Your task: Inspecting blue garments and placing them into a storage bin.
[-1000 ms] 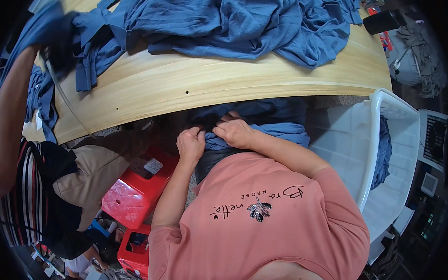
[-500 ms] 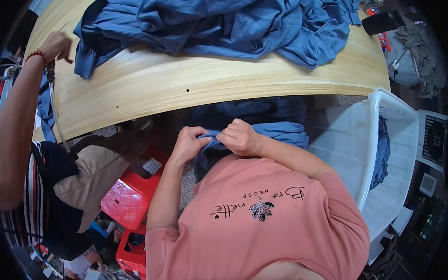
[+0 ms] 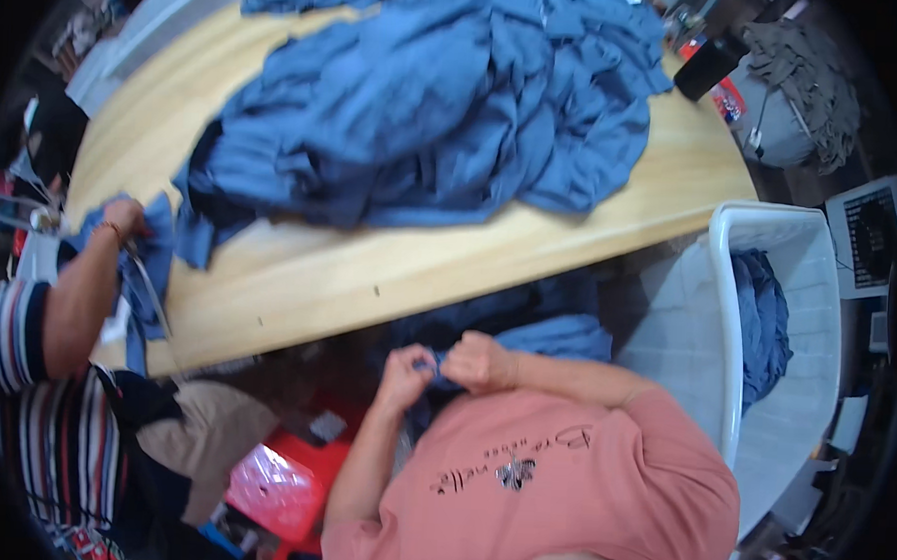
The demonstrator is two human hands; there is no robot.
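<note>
A blue cloth garment lies bunched at my lap, partly under the table edge, with its outline lost in shadow. My left hand pinches a small part of it between thumb and fingers. Close beside it, my right hand is closed on the same cloth, knuckles up. A short bit of blue fabric shows between the two hands. What exactly lies inside the fingers is hidden, and the picture is somewhat blurred.
A large heap of blue garments covers much of the wooden table. At right stands a white plastic bin with blue cloth inside. A co-worker's hand touches blue cloth at left. Red stools and a black cylinder are nearby.
The view has shifted, so table and hands sit lower in it. My hands keep their hold on the cloth. The co-worker's hand is now at blue cloth on the table's left edge.
</note>
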